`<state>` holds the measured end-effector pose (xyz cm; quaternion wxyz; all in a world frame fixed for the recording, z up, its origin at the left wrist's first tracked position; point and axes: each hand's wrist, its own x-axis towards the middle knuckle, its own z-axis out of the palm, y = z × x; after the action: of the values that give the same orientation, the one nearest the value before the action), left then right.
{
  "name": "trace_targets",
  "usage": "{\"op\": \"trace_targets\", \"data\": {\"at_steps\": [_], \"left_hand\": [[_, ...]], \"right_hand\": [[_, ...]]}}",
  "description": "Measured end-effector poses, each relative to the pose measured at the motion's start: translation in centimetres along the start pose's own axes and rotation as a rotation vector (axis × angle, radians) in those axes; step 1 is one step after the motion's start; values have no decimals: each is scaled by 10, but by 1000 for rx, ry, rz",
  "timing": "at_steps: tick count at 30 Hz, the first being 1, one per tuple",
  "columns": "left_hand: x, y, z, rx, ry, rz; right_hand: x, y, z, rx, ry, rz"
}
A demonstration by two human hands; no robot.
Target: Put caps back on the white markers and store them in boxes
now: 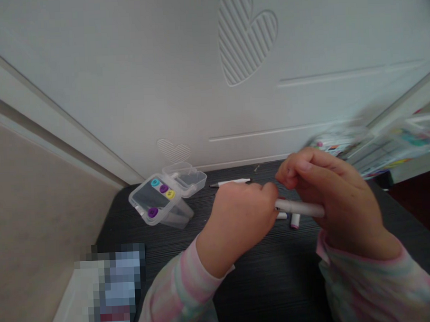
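Observation:
A white marker (pixel 300 208) spans the gap between my two hands, roughly level above the dark tabletop. My left hand (pixel 239 221) is closed around its left end, which is hidden by the fingers. The other end goes into my right hand (pixel 339 198), which curls around it with thumb and index finger raised above. Below and behind the hands lie a white marker with dark ends (pixel 233 182), a short white marker with a pinkish end (pixel 295 220) and a partly hidden white one with a blue end (pixel 282 215).
To the left, a clear plastic case (pixel 174 215) stands with its lid (pixel 190 181) open and several coloured marker ends inside. A white panel with heart reliefs (pixel 245 41) rises behind the black table (pixel 277 281). Clear bags (pixel 395 143) sit at the right. A pixelated patch covers the lower left.

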<state>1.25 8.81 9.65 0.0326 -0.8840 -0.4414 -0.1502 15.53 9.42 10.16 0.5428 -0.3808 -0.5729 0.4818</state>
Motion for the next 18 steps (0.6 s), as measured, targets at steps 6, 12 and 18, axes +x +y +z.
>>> {"op": "trace_targets", "data": {"at_steps": [6, 12, 18], "left_hand": [[1, 0, 1, 9, 16, 5], [-1, 0, 0, -58, 11, 25], [-1, 2, 0, -120, -17, -26]], "right_hand": [[-1, -2, 1, 1, -9, -5], [0, -1, 0, 5, 8, -13], [0, -2, -1, 10, -4, -6]]}}
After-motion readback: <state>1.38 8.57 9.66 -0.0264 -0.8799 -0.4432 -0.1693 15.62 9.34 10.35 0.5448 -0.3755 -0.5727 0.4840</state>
